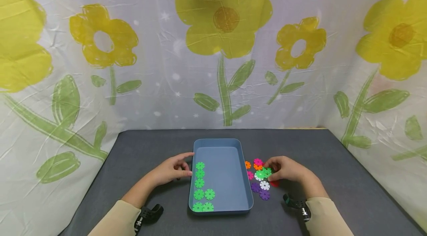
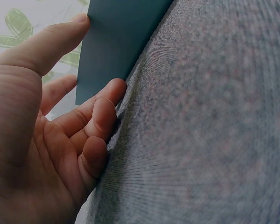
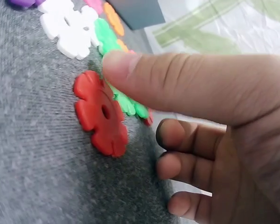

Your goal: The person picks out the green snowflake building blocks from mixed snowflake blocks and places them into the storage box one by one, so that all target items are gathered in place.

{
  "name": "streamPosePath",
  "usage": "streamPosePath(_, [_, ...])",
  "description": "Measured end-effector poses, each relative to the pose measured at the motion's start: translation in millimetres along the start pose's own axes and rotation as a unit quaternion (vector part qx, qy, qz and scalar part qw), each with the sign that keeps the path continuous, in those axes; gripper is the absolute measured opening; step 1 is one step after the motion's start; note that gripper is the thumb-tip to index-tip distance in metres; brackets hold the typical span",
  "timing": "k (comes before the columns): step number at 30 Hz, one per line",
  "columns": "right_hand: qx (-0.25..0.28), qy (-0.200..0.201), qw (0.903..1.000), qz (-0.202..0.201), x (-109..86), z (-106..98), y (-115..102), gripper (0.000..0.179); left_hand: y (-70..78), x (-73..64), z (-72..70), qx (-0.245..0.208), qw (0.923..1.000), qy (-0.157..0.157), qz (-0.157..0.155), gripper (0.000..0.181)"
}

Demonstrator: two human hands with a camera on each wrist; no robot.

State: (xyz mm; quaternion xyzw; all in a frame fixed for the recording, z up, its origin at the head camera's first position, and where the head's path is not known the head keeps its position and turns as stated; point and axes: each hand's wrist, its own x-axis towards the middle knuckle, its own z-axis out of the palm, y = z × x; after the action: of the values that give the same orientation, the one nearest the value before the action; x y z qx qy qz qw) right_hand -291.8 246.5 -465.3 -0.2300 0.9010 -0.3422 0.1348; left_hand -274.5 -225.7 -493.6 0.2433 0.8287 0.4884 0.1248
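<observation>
My left hand (image 1: 171, 171) rests beside the left wall of a blue-grey tray (image 1: 227, 142), thumb and index fingertips touching it. Its other fingers curl loosely against the table in the left wrist view. Several green notched plastic discs (image 1: 199, 183) lie along the tray's left side. Right of the tray, my right hand (image 1: 288, 171) pinches a green notched disc (image 1: 267, 171) between thumb and index finger; the thumb hides part of it in the right wrist view. A red disc (image 3: 100, 112) lies below the thumb. Beside the held disc lies another green disc (image 1: 259, 174).
Mixed discs lie against the tray's right side: white (image 1: 264, 185), purple (image 1: 264, 195), orange (image 1: 247, 164) and pink (image 1: 258, 161). A dark grey cloth covers the table (image 1: 160, 143). Behind hangs a curtain (image 1: 156, 80) with yellow flowers.
</observation>
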Motion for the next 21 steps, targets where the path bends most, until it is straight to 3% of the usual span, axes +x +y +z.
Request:
streamPosePath(9, [-0.024,0.020,0.9995,0.004,1.0,6,-1,0.027,1.1,-0.6,0.3,-0.001,1.0000,0.001,-0.002,0.076])
streamPosePath(15, [-0.065,0.053,0.9962,0.022,3.8,10,-3,0.033,0.2,-0.5,0.0,-0.001,1.0000,0.001,-0.002,0.075])
streamPosePath(21, [-0.068,0.076,0.9941,0.037,6.5,11,-1,0.039,1.4,-0.4,-0.1,0.003,1.0000,0.000,-0.003,0.075])
